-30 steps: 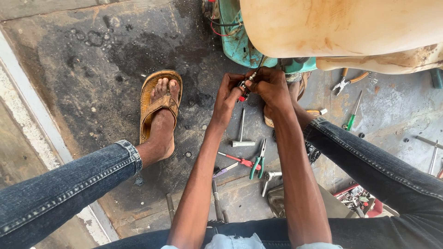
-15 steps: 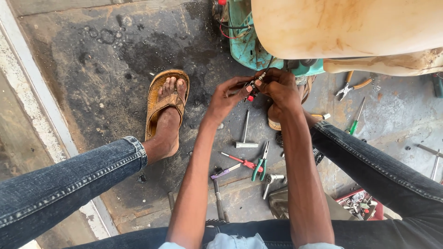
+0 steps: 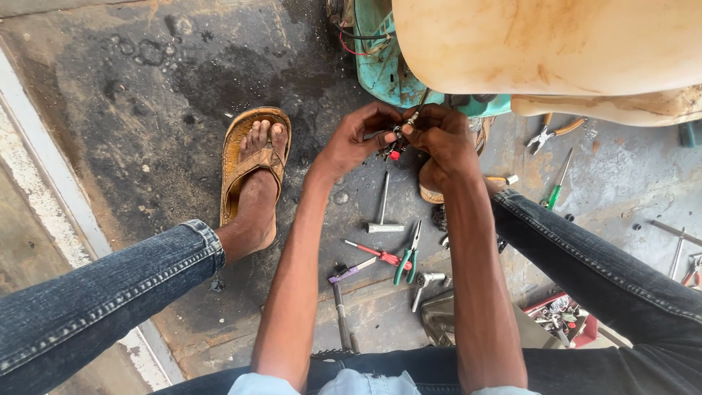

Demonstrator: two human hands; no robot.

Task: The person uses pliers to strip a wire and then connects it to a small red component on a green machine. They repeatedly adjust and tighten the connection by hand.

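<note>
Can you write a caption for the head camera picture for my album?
Two hands, left hand and right hand, pinch a small red-tipped part under a teal machine, above tools scattered on the stained floor.

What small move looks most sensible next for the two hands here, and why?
Probably keep both hands pinched where they are and finish working the small connector. The left hand and right hand meet on it just under the teal machine body, with thin wires running up into it. The green-handled pliers lie untouched on the floor, within likely reach if needed.
</note>
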